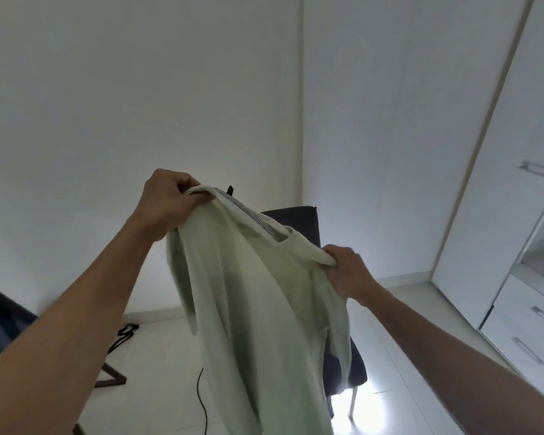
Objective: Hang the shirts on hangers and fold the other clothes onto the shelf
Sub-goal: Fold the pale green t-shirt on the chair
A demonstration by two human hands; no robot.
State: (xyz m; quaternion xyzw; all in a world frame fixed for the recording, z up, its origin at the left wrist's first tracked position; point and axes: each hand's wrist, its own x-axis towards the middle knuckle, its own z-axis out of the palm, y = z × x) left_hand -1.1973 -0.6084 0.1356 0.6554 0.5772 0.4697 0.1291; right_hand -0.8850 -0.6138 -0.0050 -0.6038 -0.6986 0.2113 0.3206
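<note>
A pale green shirt (pixel 252 309) hangs in the air in front of me, its body drooping toward the floor. My left hand (pixel 167 200) grips one shoulder of the shirt, held high at the middle left. My right hand (pixel 347 270) grips the other shoulder, lower and to the right. A grey patterned band lines the neck opening (pixel 248 215) between my hands. A small dark tip (pixel 230 189) sticks up just behind the collar; I cannot tell what it is.
A dark chair (pixel 299 218) stands behind the shirt, against the white wall. A white wardrobe (pixel 496 183) with metal handles and drawers fills the right side. Black cables (pixel 201 400) lie on the light tiled floor. Dark furniture (pixel 0 321) sits at the far left.
</note>
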